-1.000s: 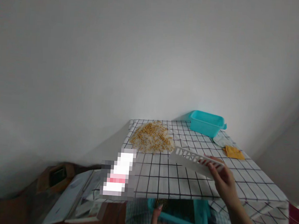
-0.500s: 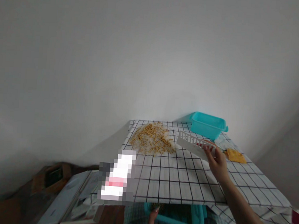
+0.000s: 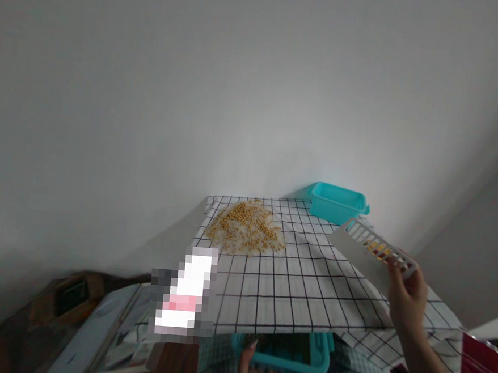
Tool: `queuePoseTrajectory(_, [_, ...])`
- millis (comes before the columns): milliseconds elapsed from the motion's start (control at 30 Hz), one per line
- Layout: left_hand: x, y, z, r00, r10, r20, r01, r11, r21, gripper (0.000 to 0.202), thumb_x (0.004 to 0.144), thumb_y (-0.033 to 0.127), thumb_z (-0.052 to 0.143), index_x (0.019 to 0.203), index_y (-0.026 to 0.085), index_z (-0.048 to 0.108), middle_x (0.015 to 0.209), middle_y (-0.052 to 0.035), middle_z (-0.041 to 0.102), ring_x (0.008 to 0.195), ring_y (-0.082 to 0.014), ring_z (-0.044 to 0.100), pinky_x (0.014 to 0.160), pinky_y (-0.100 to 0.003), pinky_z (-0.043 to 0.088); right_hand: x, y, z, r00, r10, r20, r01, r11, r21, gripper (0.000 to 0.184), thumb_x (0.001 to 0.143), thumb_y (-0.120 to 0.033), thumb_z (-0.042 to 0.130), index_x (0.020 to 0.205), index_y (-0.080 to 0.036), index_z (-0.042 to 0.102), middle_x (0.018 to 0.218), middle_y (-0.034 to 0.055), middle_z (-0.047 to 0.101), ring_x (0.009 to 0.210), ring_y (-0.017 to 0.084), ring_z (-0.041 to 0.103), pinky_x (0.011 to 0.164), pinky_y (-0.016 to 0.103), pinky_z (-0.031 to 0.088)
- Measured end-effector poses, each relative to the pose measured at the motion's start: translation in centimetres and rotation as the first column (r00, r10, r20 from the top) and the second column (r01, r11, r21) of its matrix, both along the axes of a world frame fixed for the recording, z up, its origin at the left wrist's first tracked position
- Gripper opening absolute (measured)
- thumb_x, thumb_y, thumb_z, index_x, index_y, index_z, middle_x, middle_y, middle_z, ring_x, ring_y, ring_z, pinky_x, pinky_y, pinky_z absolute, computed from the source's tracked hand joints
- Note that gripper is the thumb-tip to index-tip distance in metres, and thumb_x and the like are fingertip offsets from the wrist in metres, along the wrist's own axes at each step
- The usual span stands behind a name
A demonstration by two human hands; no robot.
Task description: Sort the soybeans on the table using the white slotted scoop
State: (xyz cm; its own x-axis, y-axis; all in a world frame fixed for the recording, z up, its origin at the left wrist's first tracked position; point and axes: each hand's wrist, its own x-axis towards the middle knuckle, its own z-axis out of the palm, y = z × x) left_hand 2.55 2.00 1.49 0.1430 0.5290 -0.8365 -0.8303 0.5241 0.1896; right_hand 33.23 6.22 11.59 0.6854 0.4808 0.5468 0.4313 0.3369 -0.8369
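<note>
My right hand point(image 3: 404, 297) grips a white slotted plastic panel point(image 3: 370, 252) and holds it tilted above the right side of the table point(image 3: 293, 292), which wears a white cloth with a black grid. A heap of yellow beans point(image 3: 246, 232) lies at the table's far left. My left hand point(image 3: 253, 371) is below the near table edge, its fingers on the rim of a turquoise basket point(image 3: 305, 355) held under the edge. Only part of that hand shows.
A second turquoise tub point(image 3: 337, 203) stands at the table's far right corner against the white wall. A pixelated white and pink object point(image 3: 184, 295) sits by the near left corner. Papers point(image 3: 110, 336) lie lower left, a dark red thing point(image 3: 481, 367) lower right.
My right hand has drawn the white slotted panel back and to the right, away from the bean heap. The view has shifted a little; the left hand stays at the basket.
</note>
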Motion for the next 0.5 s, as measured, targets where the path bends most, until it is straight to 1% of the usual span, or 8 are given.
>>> queuePoseTrajectory(67, [0.1,-0.1,0.0,1.000,0.010,-0.005,-0.010,1.000,0.008,0.020,0.070,0.037,0.065,0.085,0.026,0.057,0.065,-0.0018,0.068,0.057,-0.0232,0.065,0.054,-0.037,0.050,-1.1,1.1,0.6,0.987,0.153,-0.054,-0.155,0.988,-0.029,0.036,0.087,-0.043,0.059,0.115,-0.021,0.061,0.102,0.0080,0.068,0.090,0.024,0.065,0.076,0.037,0.052])
queuePoseTrajectory(100, [0.1,-0.1,0.0,1.000,0.016,-0.009,-0.016,1.000,0.013,0.020,0.071,0.038,0.065,0.086,0.027,0.057,0.065,-0.0016,0.068,0.057,-0.0233,0.065,0.054,-0.037,0.050,-1.7,1.9,0.9,0.970,0.233,-0.071,-0.237,0.970,-0.051,0.036,0.086,-0.044,0.060,0.114,-0.022,0.062,0.101,0.0080,0.069,0.088,0.024,0.065,0.073,0.036,0.053])
queuePoseTrajectory(167, [0.1,-0.2,-0.1,1.000,0.019,-0.017,-0.019,1.000,0.019,0.019,0.072,0.037,0.064,0.086,0.027,0.057,0.065,-0.0012,0.067,0.057,-0.0231,0.065,0.053,-0.037,0.050,-2.8,3.5,1.8,0.929,0.367,-0.053,-0.371,0.923,-0.106,0.034,0.085,-0.047,0.061,0.109,-0.023,0.064,0.097,0.0072,0.071,0.084,0.023,0.067,0.068,0.034,0.054])
queuePoseTrajectory(233, [0.1,-0.2,-0.2,1.000,0.008,-0.021,-0.008,1.000,0.021,0.018,0.072,0.037,0.064,0.086,0.027,0.057,0.066,-0.0018,0.067,0.058,-0.0233,0.065,0.053,-0.036,0.050,-3.7,5.0,2.5,0.883,0.470,-0.002,-0.464,0.871,-0.160,0.033,0.085,-0.047,0.060,0.106,-0.023,0.066,0.098,0.0063,0.072,0.084,0.023,0.067,0.071,0.034,0.055])
queuePoseTrajectory(267, [0.1,-0.2,-0.3,1.000,0.001,-0.022,-0.001,1.000,0.018,0.019,0.071,0.037,0.064,0.085,0.026,0.057,0.067,-0.0024,0.067,0.060,-0.0237,0.065,0.053,-0.036,0.050,-4.0,5.8,2.8,0.863,0.504,0.030,-0.490,0.851,-0.187,0.032,0.086,-0.047,0.060,0.106,-0.023,0.066,0.099,0.0061,0.072,0.086,0.023,0.067,0.073,0.034,0.054])
queuePoseTrajectory(333, [0.0,-0.2,-0.4,1.000,-0.003,-0.017,0.004,1.000,0.011,0.020,0.070,0.037,0.066,0.082,0.025,0.057,0.068,-0.0034,0.067,0.062,-0.0244,0.066,0.055,-0.037,0.051,-4.6,6.8,3.2,0.843,0.533,0.078,-0.507,0.834,-0.217,0.033,0.086,-0.048,0.059,0.104,-0.022,0.067,0.098,0.0061,0.072,0.087,0.023,0.066,0.075,0.035,0.054])
queuePoseTrajectory(400, [0.0,-0.1,-0.5,1.000,-0.006,-0.012,0.006,1.000,0.002,0.019,0.070,0.036,0.067,0.081,0.024,0.057,0.069,-0.0036,0.067,0.063,-0.0244,0.066,0.057,-0.037,0.051,-4.8,7.4,3.4,0.837,0.539,0.095,-0.509,0.830,-0.226,0.034,0.086,-0.049,0.058,0.105,-0.022,0.067,0.098,0.0063,0.072,0.086,0.023,0.066,0.075,0.035,0.054])
queuePoseTrajectory(500, [0.1,-0.1,-0.5,1.000,-0.001,-0.012,0.001,1.000,-0.009,0.019,0.070,0.037,0.066,0.082,0.024,0.058,0.072,-0.0043,0.068,0.065,-0.0246,0.065,0.057,-0.037,0.050,-4.8,7.6,3.2,0.831,0.549,0.088,-0.521,0.824,-0.223,0.033,0.087,-0.048,0.057,0.107,-0.022,0.066,0.102,0.0065,0.071,0.089,0.023,0.066,0.076,0.035,0.054])
